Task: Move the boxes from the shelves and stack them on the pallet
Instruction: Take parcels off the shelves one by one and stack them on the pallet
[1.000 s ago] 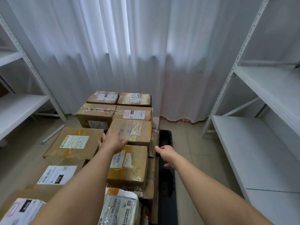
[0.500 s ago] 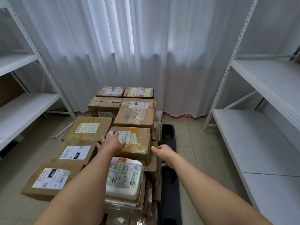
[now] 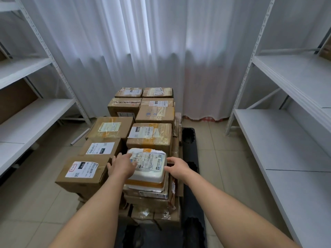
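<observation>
Several taped brown cardboard boxes stand in two rows on the black pallet in the middle of the floor. Nearest to me on the right row lies a white foam box with a printed label, on top of other parcels. My left hand rests on its left top edge with straight fingers. My right hand touches its right side, fingers loosely extended. A brown box with a "010" label sits just left of my left hand.
White metal shelves stand on the left and on the right. A brown box sits in the left shelf. White curtains hang behind the stack. Tiled floor runs on both sides of the pallet.
The view has pulled back from the stack. Both hands have drawn back from the farther brown boxes and come down onto the white foam box.
</observation>
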